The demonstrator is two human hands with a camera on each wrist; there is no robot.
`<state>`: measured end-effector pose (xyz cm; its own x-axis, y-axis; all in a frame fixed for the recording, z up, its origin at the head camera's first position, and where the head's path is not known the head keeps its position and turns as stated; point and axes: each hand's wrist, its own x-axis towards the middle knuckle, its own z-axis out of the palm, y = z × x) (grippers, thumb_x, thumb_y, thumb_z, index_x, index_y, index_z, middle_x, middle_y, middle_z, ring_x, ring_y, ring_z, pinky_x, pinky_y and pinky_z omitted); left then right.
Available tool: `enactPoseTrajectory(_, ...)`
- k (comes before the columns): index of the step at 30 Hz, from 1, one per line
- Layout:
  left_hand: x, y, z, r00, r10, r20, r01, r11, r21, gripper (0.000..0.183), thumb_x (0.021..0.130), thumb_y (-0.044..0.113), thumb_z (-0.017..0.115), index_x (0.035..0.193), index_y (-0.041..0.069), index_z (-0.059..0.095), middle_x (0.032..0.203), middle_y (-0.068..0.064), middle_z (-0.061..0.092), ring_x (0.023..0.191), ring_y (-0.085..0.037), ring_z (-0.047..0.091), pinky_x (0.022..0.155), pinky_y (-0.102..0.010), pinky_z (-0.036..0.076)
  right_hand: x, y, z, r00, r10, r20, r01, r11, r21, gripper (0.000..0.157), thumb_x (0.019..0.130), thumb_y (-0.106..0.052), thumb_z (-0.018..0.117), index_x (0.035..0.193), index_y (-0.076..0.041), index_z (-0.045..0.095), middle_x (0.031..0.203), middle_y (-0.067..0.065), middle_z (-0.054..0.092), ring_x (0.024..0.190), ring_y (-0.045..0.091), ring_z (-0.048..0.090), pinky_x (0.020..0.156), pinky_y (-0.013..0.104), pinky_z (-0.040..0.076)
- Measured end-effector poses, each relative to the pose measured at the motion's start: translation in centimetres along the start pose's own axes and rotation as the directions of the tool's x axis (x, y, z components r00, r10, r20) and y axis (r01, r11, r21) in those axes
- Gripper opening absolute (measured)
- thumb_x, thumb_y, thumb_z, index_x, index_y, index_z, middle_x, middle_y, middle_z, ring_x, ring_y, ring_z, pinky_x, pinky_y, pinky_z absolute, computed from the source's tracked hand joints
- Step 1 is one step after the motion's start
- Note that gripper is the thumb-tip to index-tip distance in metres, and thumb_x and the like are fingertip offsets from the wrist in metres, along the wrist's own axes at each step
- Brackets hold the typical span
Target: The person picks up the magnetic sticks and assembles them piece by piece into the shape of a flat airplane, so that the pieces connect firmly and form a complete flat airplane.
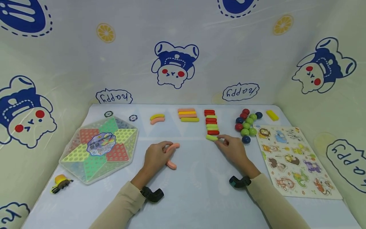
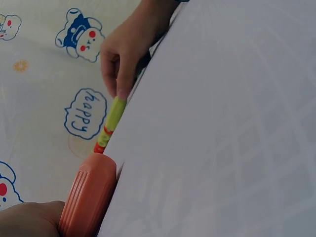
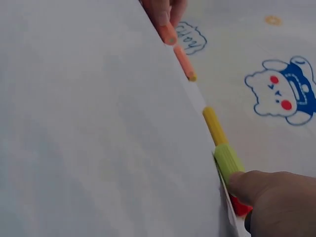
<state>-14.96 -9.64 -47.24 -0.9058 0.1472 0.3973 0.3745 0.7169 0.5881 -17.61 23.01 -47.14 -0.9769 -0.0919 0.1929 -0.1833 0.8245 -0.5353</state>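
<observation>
My left hand (image 1: 156, 156) pinches a curved salmon-pink plastic piece (image 1: 173, 146) between thumb and fingers. A second curved salmon-pink piece (image 1: 171, 164) lies just nearer to me, partly behind the thumb. In the left wrist view, a ribbed salmon piece (image 2: 89, 192) stands out close beside that hand's edge. At the near end of a column of red and light green pieces (image 1: 211, 121), my right hand (image 1: 232, 149) pinches a short light green piece (image 1: 211, 137). Its ribbed side shows under the fingertip in the right wrist view.
Behind the hands lie a stack of straight pieces (image 1: 188, 114) and a yellow and salmon curved pair (image 1: 157, 119). Colored balls (image 1: 246, 122) and a sticker sheet (image 1: 294, 159) are at right. A hexagonal game board (image 1: 100, 149) and toy vehicle (image 1: 61, 183) are at left.
</observation>
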Motion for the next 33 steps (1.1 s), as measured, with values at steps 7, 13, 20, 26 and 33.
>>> enactPoseTrajectory(7,0.1,0.2,0.2,1.0,0.012,-0.011,-0.012,1.0,0.001,0.025,0.082,0.037,0.071,0.097,0.018,0.073,0.046,0.014,0.039,0.042,-0.007,0.037,0.043,-0.027,0.033,-0.5,-1.9,0.7,0.999,-0.042,0.029,0.04,0.996,0.08,0.033,0.084,-0.045,0.066,0.11,-0.025,0.069,0.056,-0.002,0.046,0.054,0.015,0.045,0.046,0.027,0.034)
enactPoseTrajectory(13,0.1,0.2,0.1,1.0,0.001,-0.007,-0.001,1.0,0.006,0.023,0.082,0.037,0.071,0.096,0.018,0.073,0.044,0.013,0.037,0.04,-0.007,0.035,0.041,-0.027,0.029,-0.3,-4.6,2.2,0.99,-0.113,0.079,0.105,0.989,0.103,0.03,0.085,-0.043,0.066,0.107,-0.024,0.07,0.054,-0.005,0.045,0.051,0.012,0.043,0.045,0.026,0.034)
enactPoseTrajectory(20,0.1,0.1,0.1,1.0,-0.001,-0.006,0.001,1.0,0.003,0.024,0.082,0.037,0.071,0.097,0.018,0.073,0.043,0.013,0.037,0.039,-0.007,0.035,0.04,-0.028,0.029,0.1,-7.1,3.9,0.976,-0.196,0.092,0.186,0.977,0.108,0.027,0.085,-0.039,0.067,0.106,-0.023,0.071,0.051,-0.007,0.042,0.047,0.009,0.04,0.044,0.025,0.031)
enactPoseTrajectory(26,0.0,-0.1,0.1,1.0,0.003,-0.008,-0.003,1.0,0.011,0.025,0.082,0.037,0.072,0.097,0.018,0.072,0.043,0.013,0.036,0.039,-0.007,0.031,0.039,-0.027,0.026,0.1,-7.6,4.6,0.976,-0.202,0.082,0.193,0.976,0.104,0.025,0.084,-0.037,0.068,0.104,-0.022,0.072,0.051,-0.008,0.042,0.047,0.008,0.04,0.044,0.024,0.031)
enactPoseTrajectory(33,0.0,0.1,0.0,1.0,-0.005,-0.001,0.005,1.0,0.011,0.026,0.082,0.036,0.072,0.098,0.017,0.072,0.044,0.012,0.037,0.039,-0.007,0.032,0.04,-0.027,0.026,0.0,-7.2,4.9,0.974,-0.215,0.072,0.204,0.97,0.131,0.025,0.084,-0.039,0.068,0.103,-0.023,0.071,0.052,-0.009,0.042,0.048,0.007,0.04,0.045,0.024,0.032)
